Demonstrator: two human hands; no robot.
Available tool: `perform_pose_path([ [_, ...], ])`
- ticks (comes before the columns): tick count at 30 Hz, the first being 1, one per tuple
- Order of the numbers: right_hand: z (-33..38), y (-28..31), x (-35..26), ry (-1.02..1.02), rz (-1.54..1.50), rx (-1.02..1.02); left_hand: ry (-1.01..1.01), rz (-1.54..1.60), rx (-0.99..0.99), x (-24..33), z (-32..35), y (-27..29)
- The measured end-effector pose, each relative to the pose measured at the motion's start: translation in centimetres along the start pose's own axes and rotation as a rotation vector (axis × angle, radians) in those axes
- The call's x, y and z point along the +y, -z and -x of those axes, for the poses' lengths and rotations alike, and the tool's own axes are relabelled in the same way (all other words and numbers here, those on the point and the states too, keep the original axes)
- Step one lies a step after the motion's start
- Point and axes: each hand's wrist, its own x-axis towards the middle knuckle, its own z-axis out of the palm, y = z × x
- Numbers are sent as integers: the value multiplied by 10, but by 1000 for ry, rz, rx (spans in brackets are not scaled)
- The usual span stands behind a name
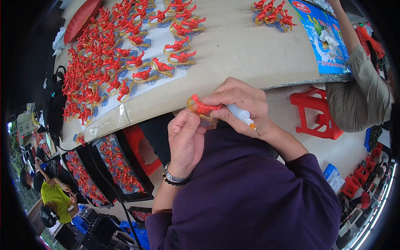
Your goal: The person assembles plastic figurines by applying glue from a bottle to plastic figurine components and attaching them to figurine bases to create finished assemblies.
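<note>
My left hand [185,139] and my right hand [241,104] meet just below the table edge, both pinching one small red toy figure with a yellow ring [200,109]. My right hand also holds a small white glue bottle with an orange nozzle [243,116], its tip pointing down to the right, away from the figure. A beaded bracelet sits on my left wrist. Many similar red figures [112,62] lie in rows on a clear plastic sheet on the beige table [237,46].
A smaller pile of red figures [273,13] lies at the far right by a blue printed bag [325,35]. Another person's sleeve [360,96] rests at the right. A red stool [314,112] stands below. Black trays of figures [108,166] sit lower left.
</note>
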Motion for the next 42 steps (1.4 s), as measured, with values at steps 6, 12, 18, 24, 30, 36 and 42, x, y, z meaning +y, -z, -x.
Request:
perform_pose_path([
  [6, 2, 1, 4, 113, 84, 28, 10, 83, -30, -1, 0, 0],
  [12, 2, -1, 6, 291, 140, 85, 38, 65, -72, 3, -2, -8],
  [18, 3, -3, 7, 366, 172, 105, 4, 51, -69, 2, 0, -2],
  [24, 5, -3, 8, 378, 205, 125, -42, -17, -55, 2, 1, -8],
  [30, 6, -9, 7, 391, 208, 133, -46, -23, -40, 0, 2, -8],
  [36, 5, -9, 9, 390, 207, 93, -27, 24, 42, -1, 3, -11],
  [42, 4, -9, 3, 177, 113, 160, -31, 199, 125, 5, -5, -17],
])
